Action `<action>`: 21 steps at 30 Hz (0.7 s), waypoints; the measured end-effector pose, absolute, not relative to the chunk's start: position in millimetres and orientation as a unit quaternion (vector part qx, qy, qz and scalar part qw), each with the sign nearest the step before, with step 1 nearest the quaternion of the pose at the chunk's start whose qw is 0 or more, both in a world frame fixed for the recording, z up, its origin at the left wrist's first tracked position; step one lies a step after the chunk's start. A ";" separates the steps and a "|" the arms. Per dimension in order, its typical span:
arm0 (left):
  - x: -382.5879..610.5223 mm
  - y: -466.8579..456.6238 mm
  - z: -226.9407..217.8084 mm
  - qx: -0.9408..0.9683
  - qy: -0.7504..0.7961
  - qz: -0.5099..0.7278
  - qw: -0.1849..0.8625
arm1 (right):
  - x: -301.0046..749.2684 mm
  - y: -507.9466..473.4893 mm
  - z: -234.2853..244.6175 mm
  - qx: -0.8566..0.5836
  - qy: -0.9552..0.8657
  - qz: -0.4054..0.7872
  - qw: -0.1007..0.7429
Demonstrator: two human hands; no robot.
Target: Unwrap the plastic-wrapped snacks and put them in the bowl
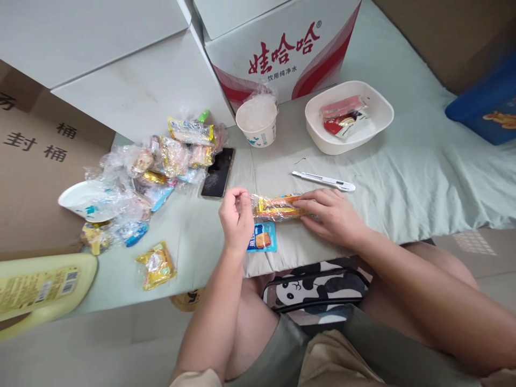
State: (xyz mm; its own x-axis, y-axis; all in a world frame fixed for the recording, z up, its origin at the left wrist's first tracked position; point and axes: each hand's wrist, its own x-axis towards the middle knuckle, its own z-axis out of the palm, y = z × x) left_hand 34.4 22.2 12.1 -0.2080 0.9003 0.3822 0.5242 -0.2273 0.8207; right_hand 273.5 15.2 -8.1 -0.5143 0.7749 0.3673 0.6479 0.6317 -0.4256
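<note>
Between my hands lies a clear plastic bag with yellow-and-orange wrapped snack sticks (278,206) inside. My left hand (237,217) pinches the bag's left end between thumb and fingers. The fingers of my right hand (330,215) lie stretched out over the bag's right end, pressing on it. Partly under the bag and beside my left hand is a blue snack packet (264,237). Just beyond my right hand rests a white utility knife (323,180). A dark phone (218,173) lies past my left hand.
A paper cup (258,123) holding clear plastic and a white basin (350,146) with snack packets stand at the back. Wrapped snacks (175,156) and a tipped paper cup (86,201) pile up at left. A yellow packet (157,266), yellow jug (48,287) and cartons (282,59) surround.
</note>
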 end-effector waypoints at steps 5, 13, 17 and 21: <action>30.6 25.1 12.4 0.571 0.610 0.514 0.197 | 274.9 18.5 -9.6 -0.430 -0.843 0.102 0.307; 26.5 28.4 6.3 0.547 0.624 0.515 0.214 | 278.4 18.9 -0.8 -0.485 -0.801 0.058 0.346; 26.7 29.3 7.0 0.553 0.628 0.506 0.209 | 279.7 19.0 -0.6 -0.514 -0.788 0.041 0.336; 26.3 29.9 6.9 0.554 0.629 0.505 0.205 | 279.6 19.6 -2.0 -0.521 -0.790 0.024 0.321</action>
State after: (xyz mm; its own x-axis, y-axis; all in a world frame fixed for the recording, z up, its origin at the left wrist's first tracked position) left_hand 26.3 29.9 6.9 -0.3028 0.9041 0.3014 0.4897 -0.1237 0.8631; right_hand 279.6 19.6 -2.0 -0.2504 0.8389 0.4832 0.8084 0.4558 -0.3724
